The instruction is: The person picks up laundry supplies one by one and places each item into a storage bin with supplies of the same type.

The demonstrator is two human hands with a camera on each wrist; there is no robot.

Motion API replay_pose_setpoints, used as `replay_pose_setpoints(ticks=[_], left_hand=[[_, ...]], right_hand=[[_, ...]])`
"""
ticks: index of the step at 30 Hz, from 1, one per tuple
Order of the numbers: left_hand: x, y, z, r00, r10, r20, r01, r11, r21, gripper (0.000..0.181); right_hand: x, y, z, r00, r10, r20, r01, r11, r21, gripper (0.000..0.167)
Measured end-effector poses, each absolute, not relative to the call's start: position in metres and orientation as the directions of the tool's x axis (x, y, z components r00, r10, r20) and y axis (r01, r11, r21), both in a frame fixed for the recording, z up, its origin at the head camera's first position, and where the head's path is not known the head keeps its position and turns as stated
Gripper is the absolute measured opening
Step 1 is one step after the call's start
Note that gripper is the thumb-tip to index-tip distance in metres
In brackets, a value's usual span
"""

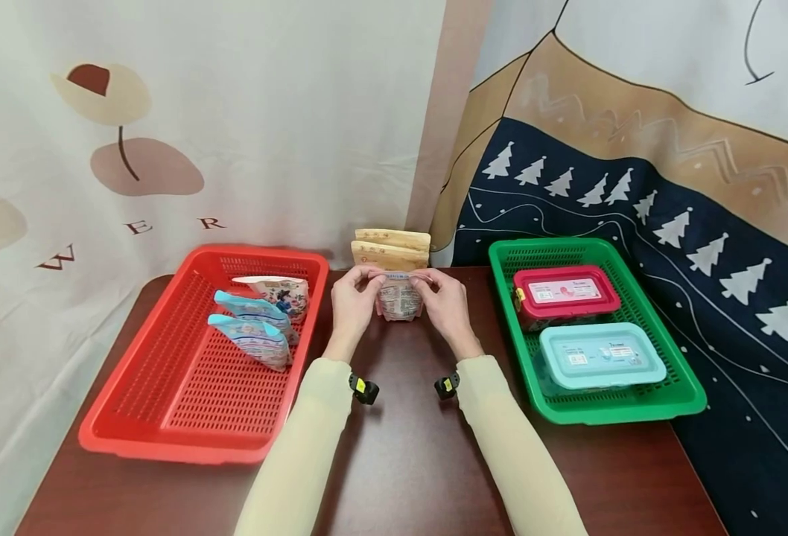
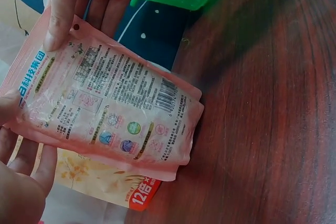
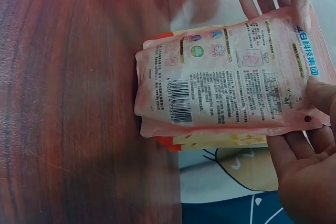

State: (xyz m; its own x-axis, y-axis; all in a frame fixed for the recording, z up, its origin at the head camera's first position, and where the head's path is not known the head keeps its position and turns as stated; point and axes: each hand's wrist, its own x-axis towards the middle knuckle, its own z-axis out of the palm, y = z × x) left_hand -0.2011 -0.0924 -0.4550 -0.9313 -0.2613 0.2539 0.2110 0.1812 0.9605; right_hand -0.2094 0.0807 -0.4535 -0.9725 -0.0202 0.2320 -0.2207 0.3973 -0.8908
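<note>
A pink pouch (image 1: pixel 399 301) printed with small text and a barcode stands at the back of the table. My left hand (image 1: pixel 354 301) pinches its top edge near the left corner, thumb on the near face. At the opposite top corner, my right hand (image 1: pixel 449 301) pinches it the same way. Both wrist views show the pouch's printed side, with the thumbs over it and other fingers behind. Directly behind it stand yellow pouches (image 1: pixel 390 255), partly hidden by the pink one.
To the left, a red basket (image 1: pixel 92 428) holds two blue-topped pouches (image 1: pixel 253 339) and a patterned pouch (image 1: pixel 293 296). A green basket (image 1: pixel 685 391) at the right contains a red-lidded box (image 1: pixel 568 290) and a light-blue-lidded box (image 1: pixel 602 356). Curtains hang behind the table (image 1: pixel 407 461).
</note>
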Motion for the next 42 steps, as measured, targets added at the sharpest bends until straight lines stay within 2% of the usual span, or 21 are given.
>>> replay_pose_setpoints(ticks=[8,14,29,34,42], left_hand=[[-0.188,-0.09,-0.444,-0.918,-0.296,0.264,0.237,0.125,0.963,0.01],[-0.171,-0.089,-0.428,-0.905,-0.296,0.305,0.302,0.058,0.952,0.012],[-0.126,-0.104,-0.386,-0.87,-0.295,0.396,0.424,-0.034,0.905,0.012],[-0.115,-0.11,-0.372,-0.845,-0.306,0.439,0.469,-0.028,0.883,0.014],[-0.096,-0.122,-0.357,-0.832,-0.278,0.481,0.524,-0.105,0.845,0.013]], right_hand=[[-0.193,0.078,-0.447,-0.962,0.02,0.273,-0.247,0.364,-0.898,0.02],[-0.177,0.075,-0.434,-0.945,0.034,0.324,-0.293,0.346,-0.891,0.019],[-0.142,0.071,-0.388,-0.916,-0.055,0.398,-0.398,0.259,-0.88,0.015],[-0.131,0.067,-0.376,-0.91,-0.075,0.408,-0.415,0.176,-0.893,0.015],[-0.115,0.055,-0.364,-0.883,-0.09,0.461,-0.469,0.091,-0.879,0.013]])
